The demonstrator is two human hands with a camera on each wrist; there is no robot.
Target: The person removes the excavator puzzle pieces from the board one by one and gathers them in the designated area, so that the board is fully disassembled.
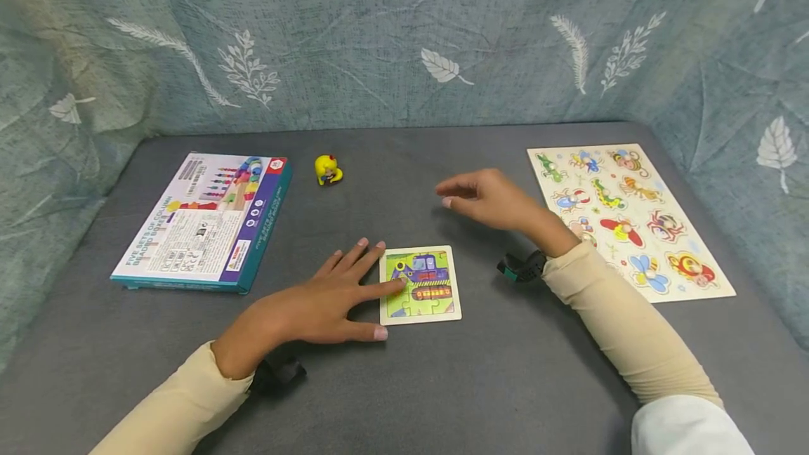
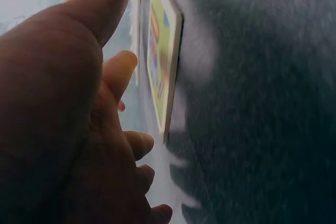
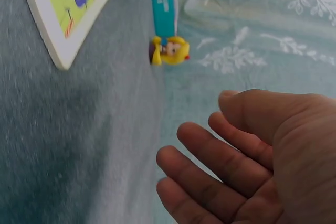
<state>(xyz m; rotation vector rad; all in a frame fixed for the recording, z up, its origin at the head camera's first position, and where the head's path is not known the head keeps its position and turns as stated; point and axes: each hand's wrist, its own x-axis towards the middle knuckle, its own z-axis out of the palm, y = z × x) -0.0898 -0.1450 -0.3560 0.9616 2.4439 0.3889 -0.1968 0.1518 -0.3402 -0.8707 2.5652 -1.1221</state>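
A small square jigsaw puzzle [image 1: 420, 285] with a pale frame and a purple construction vehicle on green lies flat on the dark table. My left hand [image 1: 335, 297] is spread at its left side, the index finger reaching over the picture. Whether that finger touches the puzzle, I cannot tell. Finger shadows fall on the table in the left wrist view, where the puzzle [image 2: 163, 61] appears edge-on. Farther right and back, my right hand [image 1: 487, 196] hovers above the table with fingers loosely bent and nothing held. Its palm side [image 3: 231, 166] shows in the right wrist view.
At the left lies a teal and white bead-set box [image 1: 202, 223]. A small yellow-haired figurine [image 1: 328, 169] stands behind the puzzle. On the right, partly behind my right forearm, is a board with insect pictures [image 1: 622, 220]. A leaf-patterned curtain [image 1: 379, 41] hangs along the back.
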